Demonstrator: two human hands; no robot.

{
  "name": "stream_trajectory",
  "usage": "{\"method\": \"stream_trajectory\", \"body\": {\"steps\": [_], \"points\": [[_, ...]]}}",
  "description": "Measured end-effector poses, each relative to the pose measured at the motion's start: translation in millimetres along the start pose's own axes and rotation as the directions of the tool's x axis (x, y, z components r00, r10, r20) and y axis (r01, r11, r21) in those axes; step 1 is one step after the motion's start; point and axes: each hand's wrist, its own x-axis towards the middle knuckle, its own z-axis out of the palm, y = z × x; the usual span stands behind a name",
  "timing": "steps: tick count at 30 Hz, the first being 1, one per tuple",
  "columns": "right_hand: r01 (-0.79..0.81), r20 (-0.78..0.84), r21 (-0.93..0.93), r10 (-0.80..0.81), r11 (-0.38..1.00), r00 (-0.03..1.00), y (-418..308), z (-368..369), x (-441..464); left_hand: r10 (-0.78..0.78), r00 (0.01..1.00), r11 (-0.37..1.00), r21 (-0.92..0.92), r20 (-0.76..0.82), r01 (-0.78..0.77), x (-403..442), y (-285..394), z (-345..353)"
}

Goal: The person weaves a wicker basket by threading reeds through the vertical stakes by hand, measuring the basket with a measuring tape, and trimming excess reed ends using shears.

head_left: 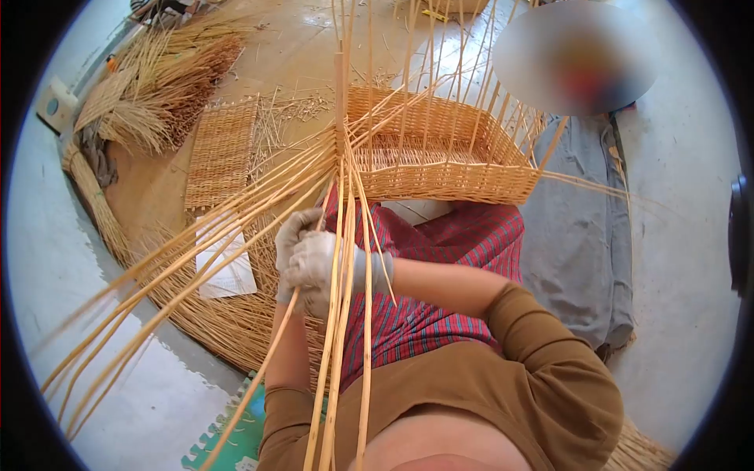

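Observation:
A half-woven wicker basket [440, 182] lies in front of me, its upright stakes [406, 78] rising from the far and near walls. From its left corner many long willow rods [212, 243] fan out to the left and down towards me. Both my hands wear pale work gloves and are close together below that corner. My left hand [292, 235] is closed round one willow rod. Just below and against it, my right hand [314, 267] is closed on the same rod, which runs on down to the lower left. Other rods pass in front of my right wrist.
Left of the basket lie a flat woven panel [224, 149], a white paper sheet [226, 259] and bundles of thin stems [173, 78]. More loose rods [212, 322] curve along the floor. A grey cushion [577, 235] lies at right, near another person, blurred.

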Motion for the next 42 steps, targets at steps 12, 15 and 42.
{"method": "stream_trajectory", "body": {"steps": [12, 15, 42], "points": [[-0.216, -0.053, 0.886, 0.552, 0.411, 0.832, 110, 34, 4, -0.097, 0.984, 0.991, 0.105, 0.147, 0.082, 97, 18, 42], [-0.282, -0.248, 0.178, 0.320, 0.943, 0.914, 115, 65, 5, -0.131, 0.985, 0.987, 0.106, 0.116, 0.119, 97, 18, 43], [0.082, -0.182, 0.053, -0.071, 0.995, 0.981, 0, 10, -38, 0.499, 0.831, 0.808, 0.216, 0.245, -0.548, 45, 101, 68]]}}
